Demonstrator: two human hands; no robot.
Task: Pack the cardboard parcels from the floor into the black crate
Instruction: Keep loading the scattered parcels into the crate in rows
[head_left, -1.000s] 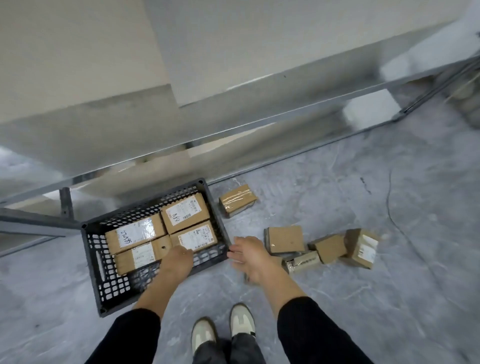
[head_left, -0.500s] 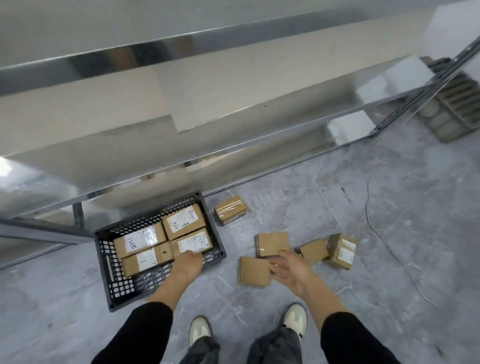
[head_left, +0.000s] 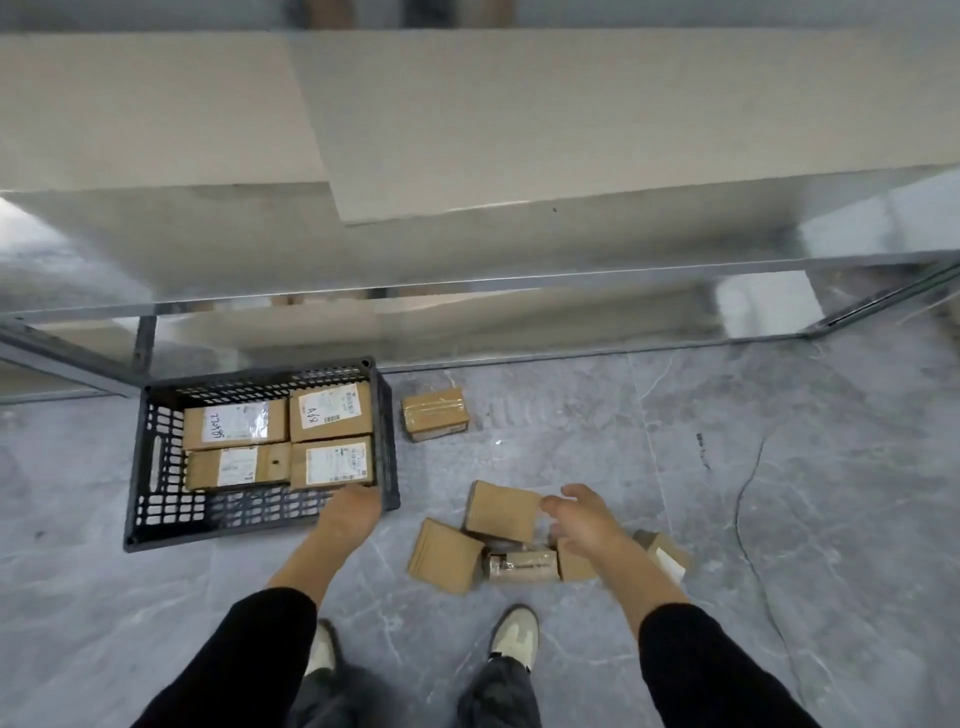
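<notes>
Cardboard parcels (head_left: 330, 410) are partly packed: four brown ones lie flat, labels up, in the black crate (head_left: 156, 467) just beyond the left hand (head_left: 353, 512). Its fingers are hidden at the near rim, so its hold cannot be told. Roughly six are left on the floor (head_left: 779, 519), most of them under the spread right hand (head_left: 582, 525), whose thumb touches a flat parcel (head_left: 501, 509). A taped parcel (head_left: 434, 415) sits farther beyond.

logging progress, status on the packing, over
Left hand at black crate near corner, grip hidden. Right hand open over floor parcels, none lifted. Four packed parcels inside. Nothing in the way.
</notes>
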